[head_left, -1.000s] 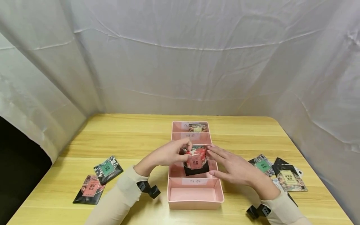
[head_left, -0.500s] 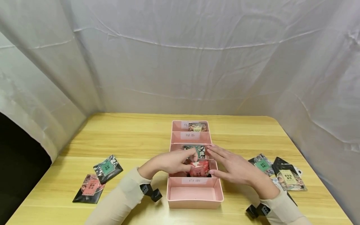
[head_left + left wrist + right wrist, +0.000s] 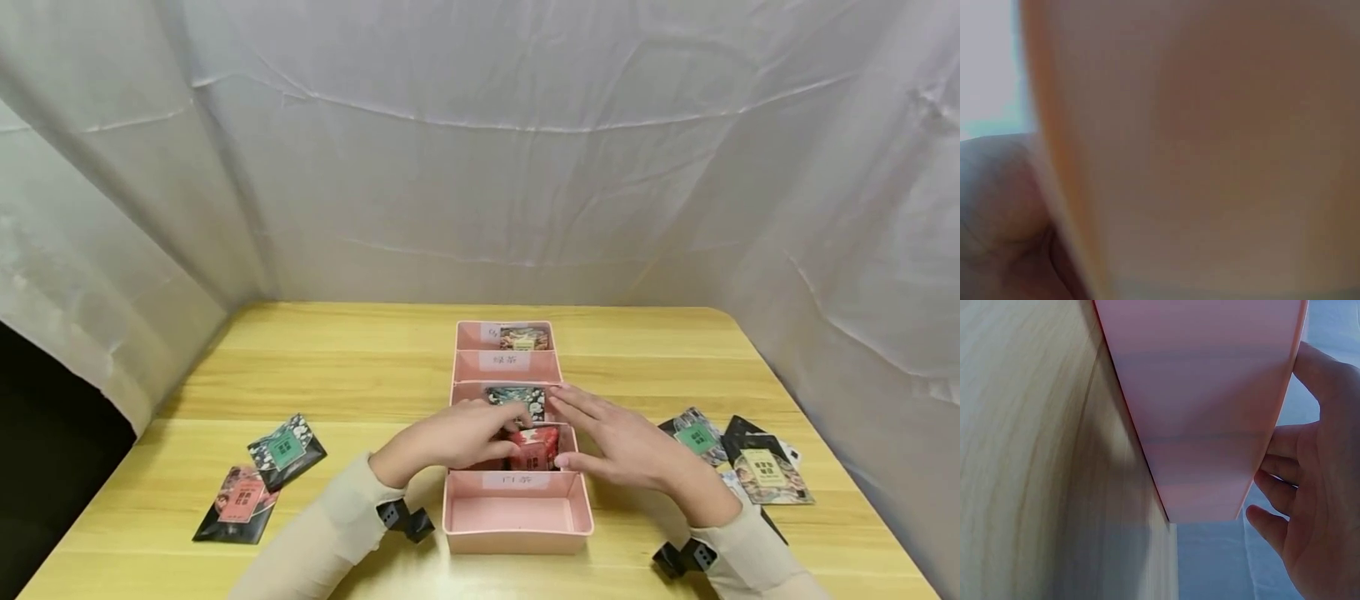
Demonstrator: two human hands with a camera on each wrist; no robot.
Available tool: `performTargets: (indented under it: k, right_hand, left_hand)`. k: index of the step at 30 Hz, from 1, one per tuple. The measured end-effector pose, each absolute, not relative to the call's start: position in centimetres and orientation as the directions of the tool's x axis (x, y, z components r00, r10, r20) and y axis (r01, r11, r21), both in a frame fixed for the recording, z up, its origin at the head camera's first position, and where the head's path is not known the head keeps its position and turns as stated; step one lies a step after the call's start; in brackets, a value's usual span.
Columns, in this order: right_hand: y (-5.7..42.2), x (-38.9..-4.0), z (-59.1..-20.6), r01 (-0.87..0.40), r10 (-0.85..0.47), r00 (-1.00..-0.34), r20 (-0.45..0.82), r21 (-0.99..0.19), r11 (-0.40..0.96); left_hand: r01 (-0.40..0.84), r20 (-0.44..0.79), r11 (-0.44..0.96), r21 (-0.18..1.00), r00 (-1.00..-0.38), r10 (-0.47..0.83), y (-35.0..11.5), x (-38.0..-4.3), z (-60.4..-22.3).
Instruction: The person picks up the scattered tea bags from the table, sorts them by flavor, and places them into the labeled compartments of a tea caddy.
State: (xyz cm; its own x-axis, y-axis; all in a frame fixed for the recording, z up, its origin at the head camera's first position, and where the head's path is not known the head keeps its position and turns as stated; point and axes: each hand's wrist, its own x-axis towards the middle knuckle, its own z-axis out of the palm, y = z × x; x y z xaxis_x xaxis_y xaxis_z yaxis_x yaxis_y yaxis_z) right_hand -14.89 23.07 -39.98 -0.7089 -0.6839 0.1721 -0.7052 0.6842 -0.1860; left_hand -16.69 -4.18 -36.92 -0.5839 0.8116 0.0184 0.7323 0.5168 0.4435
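A pink divided box (image 3: 517,544) with paper labels stands lengthwise on the table. My left hand (image 3: 457,433) reaches over its left side and pinches a red-labelled tea sachet (image 3: 537,450) low in the second compartment from the front. Fingers partly cover the sachet. My right hand (image 3: 626,437) rests along the box's right rim with its fingers extended; the right wrist view shows those fingertips at the rim, outside the wall. A green floral sachet (image 3: 528,400) lies one compartment farther back. The blurred, close box wall (image 3: 1210,156) fills most of the left wrist view.
Another sachet (image 3: 523,338) lies in the farthest compartment. On the left of the table are a green-labelled sachet (image 3: 287,451) and a red-labelled one (image 3: 238,504). Several overlapping sachets (image 3: 771,477) lie on the right. A grey-white cloth (image 3: 495,167) hangs behind the table.
My left hand has brought the red-labelled sachet toward the front and down into the second compartment, uncovering the green floral sachet behind. My right hand has stayed on the rim.
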Motion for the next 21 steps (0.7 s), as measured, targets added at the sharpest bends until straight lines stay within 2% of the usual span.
performTargets:
  k: [7,12,16,21]
  right_hand:
    - [23.0,-14.9,-40.1,-0.713,-0.69,-0.701,0.182,-0.171,0.679]
    - [23.2,-14.8,-40.2,-0.735,-0.708,-0.677,0.2,-0.128,0.666]
    - [23.4,-14.6,-40.3,-0.757,-0.729,-0.651,0.214,-0.099,0.646]
    - [23.4,-14.6,-40.2,-0.762,-0.736,-0.645,0.207,-0.106,0.639]
  left_hand:
    - [0.7,0.089,0.532,0.476,-0.641,0.763,-6.3,-16.0,-35.8]
    - [0.69,0.121,0.517,0.506,-0.651,0.75,-8.5,-15.4,-35.7]
    - [0.697,0.146,0.528,0.485,-0.66,0.737,-10.5,-15.0,-35.7]
    - [0.668,0.166,0.584,0.461,-0.711,0.683,-13.1,-14.6,-35.8]
